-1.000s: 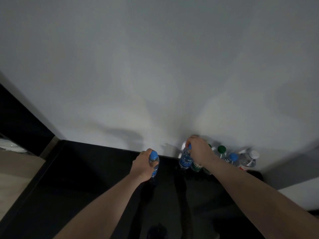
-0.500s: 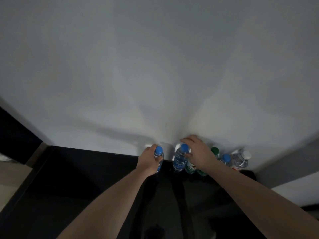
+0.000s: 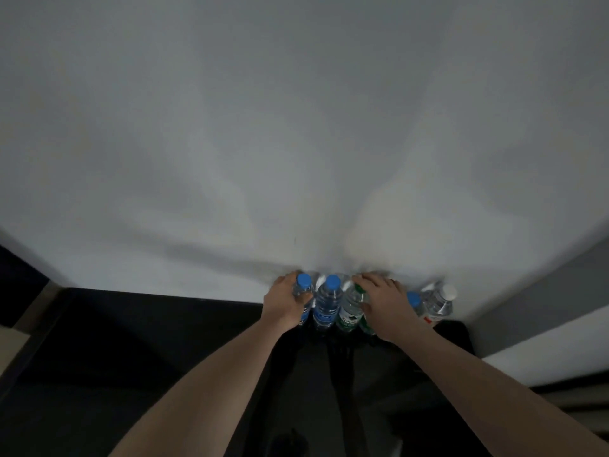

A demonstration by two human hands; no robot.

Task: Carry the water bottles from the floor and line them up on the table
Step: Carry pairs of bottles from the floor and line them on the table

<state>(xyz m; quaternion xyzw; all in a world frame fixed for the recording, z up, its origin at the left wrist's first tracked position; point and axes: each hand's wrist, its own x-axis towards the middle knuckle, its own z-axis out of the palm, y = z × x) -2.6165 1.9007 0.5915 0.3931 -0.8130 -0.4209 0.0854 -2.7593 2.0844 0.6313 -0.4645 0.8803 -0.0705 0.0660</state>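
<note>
Several water bottles stand in a row at the back of the black table top (image 3: 148, 341), against the white wall. My left hand (image 3: 283, 305) grips the leftmost blue-capped bottle (image 3: 304, 279) by its upper body. Right beside it stands a second blue-capped bottle (image 3: 327, 301), untouched. My right hand (image 3: 382, 305) lies over the green-labelled bottles, with its fingers curled round the neck of the green-capped bottle (image 3: 349, 308). To the right of that hand stand another blue-capped bottle (image 3: 414, 300) and a white-capped bottle (image 3: 440, 300).
The white wall (image 3: 296, 143) rises directly behind the row. The table's left edge runs diagonally at the lower left, with pale floor (image 3: 13, 341) beyond it. A grey and white band (image 3: 543, 338) lies to the right.
My left hand has brought its blue-capped bottle right, up against the row. My right hand let go of the second blue-capped bottle and moved right onto the green-capped one.
</note>
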